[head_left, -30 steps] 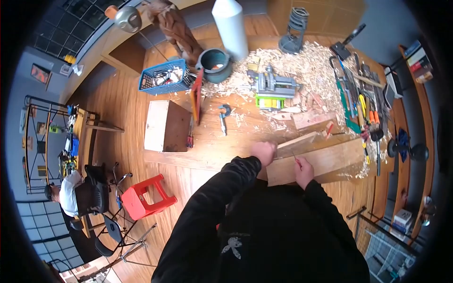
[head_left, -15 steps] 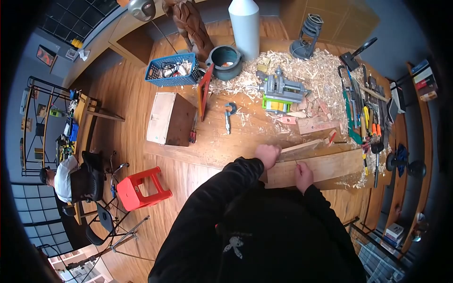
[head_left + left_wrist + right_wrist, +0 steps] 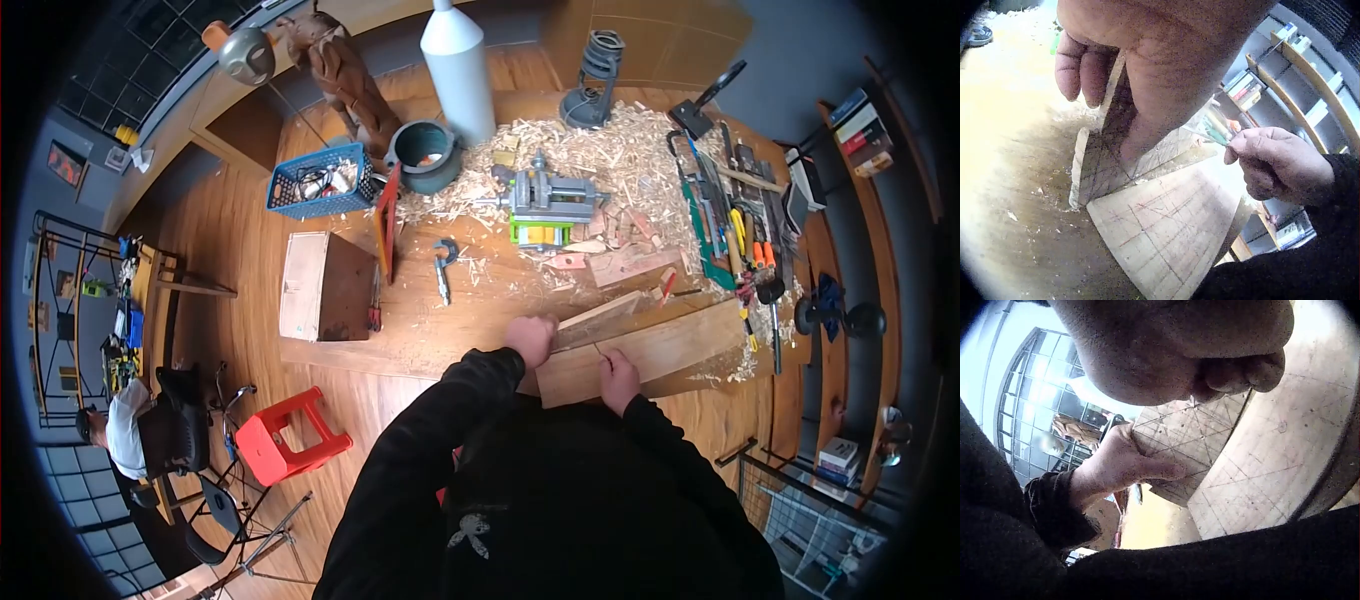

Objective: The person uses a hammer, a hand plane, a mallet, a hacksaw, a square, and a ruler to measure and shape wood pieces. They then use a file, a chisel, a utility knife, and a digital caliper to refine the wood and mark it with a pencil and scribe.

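In the head view a wide, flat board lies along the table's near edge. Behind it stands a narrower board on edge, marked with crossing dark lines in the left wrist view. My left hand grips this board near its left end, thumb on the near face and fingers over the far side. Above the flat board, my right hand pinches a thin, dark, pointed tool that slants toward the upright board; I cannot tell its kind. In the right wrist view its curled fingers hide most of it.
Beyond my hands are a clamp, a grey vise among wood shavings, and scrap wood pieces. Hand tools line the table's right side. A wooden box and blue basket stand left; a red stool is on the floor.
The head view has shifted, sliding the whole scene left and slightly down since half a second ago. Both hands keep nearly the same places on and over the boards.
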Available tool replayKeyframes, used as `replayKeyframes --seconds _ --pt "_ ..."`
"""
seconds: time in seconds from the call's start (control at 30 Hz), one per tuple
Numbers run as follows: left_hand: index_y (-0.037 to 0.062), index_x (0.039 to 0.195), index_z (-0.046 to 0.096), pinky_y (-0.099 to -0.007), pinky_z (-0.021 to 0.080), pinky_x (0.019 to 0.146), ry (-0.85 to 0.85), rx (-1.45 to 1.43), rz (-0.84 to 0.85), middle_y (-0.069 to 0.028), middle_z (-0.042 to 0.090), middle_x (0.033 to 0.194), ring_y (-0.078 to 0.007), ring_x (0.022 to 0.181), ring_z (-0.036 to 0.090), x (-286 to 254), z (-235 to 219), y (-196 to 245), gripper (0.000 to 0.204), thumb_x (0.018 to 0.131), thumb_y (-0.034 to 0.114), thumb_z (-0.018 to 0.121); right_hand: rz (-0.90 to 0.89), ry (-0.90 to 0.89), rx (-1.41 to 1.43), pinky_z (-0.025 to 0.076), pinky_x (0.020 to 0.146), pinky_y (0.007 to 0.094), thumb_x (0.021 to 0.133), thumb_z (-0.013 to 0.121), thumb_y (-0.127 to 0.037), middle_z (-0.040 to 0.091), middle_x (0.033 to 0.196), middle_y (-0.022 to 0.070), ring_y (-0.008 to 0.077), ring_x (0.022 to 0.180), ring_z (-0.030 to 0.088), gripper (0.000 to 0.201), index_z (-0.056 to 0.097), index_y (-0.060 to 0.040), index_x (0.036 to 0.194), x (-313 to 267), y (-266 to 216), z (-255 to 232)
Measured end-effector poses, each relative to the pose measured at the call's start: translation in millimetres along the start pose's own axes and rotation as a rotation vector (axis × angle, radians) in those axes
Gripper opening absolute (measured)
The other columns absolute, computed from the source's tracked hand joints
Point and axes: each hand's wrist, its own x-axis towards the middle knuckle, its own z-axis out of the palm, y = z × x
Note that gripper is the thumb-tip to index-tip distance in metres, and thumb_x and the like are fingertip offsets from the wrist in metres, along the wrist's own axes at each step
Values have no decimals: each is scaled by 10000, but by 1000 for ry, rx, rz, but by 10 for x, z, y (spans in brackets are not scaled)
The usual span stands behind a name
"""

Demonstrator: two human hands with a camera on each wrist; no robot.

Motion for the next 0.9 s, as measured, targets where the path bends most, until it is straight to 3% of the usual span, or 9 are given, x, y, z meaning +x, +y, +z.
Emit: replayKeyframes --seconds 0.17,0.23,0.3,0.4,0.53,0.63,0.9 --pt "58 902 611 -473 531 670 0 -1 -17 -189 683 805 -377 759 672 -25 51 -19 135 788 121 575 3 -34 32 483 690 496 930 520 -194 621 805 244 446 811 608 167 585 -40 923 149 -46 55" --pt "55 858 596 -475 522 697 7 -46 -25 -192 652 851 -379 776 646 -13 111 -70 179 731 169 650 -5 5 79 476 684 507 937 513 -221 619 805 240 454 810 600 182 578 -52 920 93 -39 -2" --pt "54 842 598 -470 523 692 -3 -15 -54 -190 650 850 -380 784 645 -14 58 -40 169 726 163 654 62 -127 -43 482 692 506 935 516 -224 627 824 239 451 816 604 179 587 -60 951 -27 -67 -135" --pt "54 828 600 -468 523 691 -8 -19 -23 -187 647 841 -381 780 644 -34 -15 -1 166 728 174 656 -32 -13 -1 483 656 481 924 548 -197 619 772 227 440 771 607 173 590 -31 900 -23 -118 -100" --pt "52 825 601 -462 525 688 8 -15 -27 -185 646 841 -375 778 646 -27 38 -5 156 722 159 654 -13 -20 24 484 667 478 922 556 -219 621 774 215 427 769 608 178 583 -45 889 167 -135 17" --pt "62 876 612 -462 537 684 4 51 10 -182 679 818 -364 744 671 -8 22 -34 142 791 177 609 1 -121 -66 483 695 514 930 527 -236 639 835 222 442 818 606 175 581 -70 942 -53 -85 -140" --pt "62 841 619 -475 533 671 42 8 -22 -186 673 802 -374 741 665 -56 23 -66 146 781 195 627 52 -109 -46 484 688 494 914 562 -233 638 837 220 436 806 607 183 601 -55 902 19 -184 -135"
